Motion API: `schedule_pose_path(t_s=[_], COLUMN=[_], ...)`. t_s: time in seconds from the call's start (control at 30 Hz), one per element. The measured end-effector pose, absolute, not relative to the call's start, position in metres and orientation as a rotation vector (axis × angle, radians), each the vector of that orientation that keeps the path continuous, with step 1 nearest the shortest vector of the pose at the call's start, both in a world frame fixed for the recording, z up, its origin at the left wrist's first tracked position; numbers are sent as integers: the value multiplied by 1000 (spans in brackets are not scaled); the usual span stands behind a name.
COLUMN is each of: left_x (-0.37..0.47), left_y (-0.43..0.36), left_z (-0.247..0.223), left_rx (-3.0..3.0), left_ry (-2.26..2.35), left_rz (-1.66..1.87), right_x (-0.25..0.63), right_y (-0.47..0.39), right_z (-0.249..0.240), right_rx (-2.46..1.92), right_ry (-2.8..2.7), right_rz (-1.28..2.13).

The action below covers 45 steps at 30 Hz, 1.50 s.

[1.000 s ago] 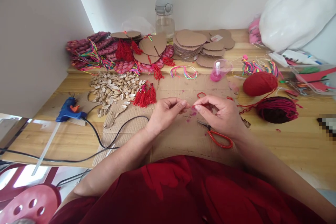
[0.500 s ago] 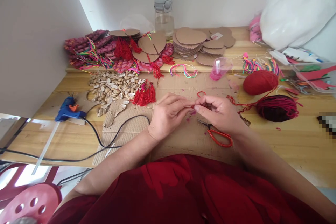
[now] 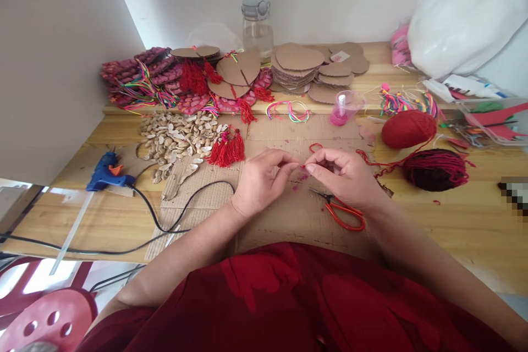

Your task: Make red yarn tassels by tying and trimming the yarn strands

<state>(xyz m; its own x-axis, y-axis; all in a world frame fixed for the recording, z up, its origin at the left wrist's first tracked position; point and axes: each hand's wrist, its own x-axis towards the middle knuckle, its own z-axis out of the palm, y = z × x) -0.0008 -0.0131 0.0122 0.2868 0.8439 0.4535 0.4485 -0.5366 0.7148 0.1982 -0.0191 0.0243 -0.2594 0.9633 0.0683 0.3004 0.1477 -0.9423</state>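
Observation:
Over the cardboard sheet (image 3: 272,220), my left hand (image 3: 266,179) and my right hand (image 3: 344,176) meet at their fingertips. Between them shows a small bit of red yarn (image 3: 303,166), pinched by thumb and forefinger on both sides; most of it is hidden. A red loop of yarn (image 3: 316,147) lies just beyond my right fingers. Under my right hand rest scissors (image 3: 344,217) with orange-red handles. Red yarn runs right toward a red yarn ball (image 3: 408,129) and a dark magenta yarn ball (image 3: 435,169). Left of my left hand lie red tassels (image 3: 226,148).
Peanut shells (image 3: 179,137) are heaped at the left, near a blue glue gun (image 3: 109,173) whose black cord (image 3: 152,220) crosses the table. Behind stand cardboard cutouts (image 3: 299,58), a water bottle (image 3: 258,27) and a plastic cup (image 3: 344,110). A plastic box (image 3: 495,135) sits at the right.
My left fingers have bent and drawn slightly back, so the red yarn shows more between the fingertips. My right hand has barely moved.

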Motion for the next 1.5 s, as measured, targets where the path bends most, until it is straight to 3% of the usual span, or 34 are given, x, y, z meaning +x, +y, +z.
schedule_pose_path(t_s=[0.23,0.6,1.5], left_x=[0,1,2], left_y=[-7,-8,-8], left_z=[13,14,15], left_rx=[1311,1008,941], left_ry=[1020,947,913], left_rz=[994,872,682], right_x=[201,204,205], right_y=[-20,-16,-15], right_z=[24,18,13], right_rx=[-1092,-889,-882], right_ry=[-1894,-1969,-2148], right_rz=[714,338,162])
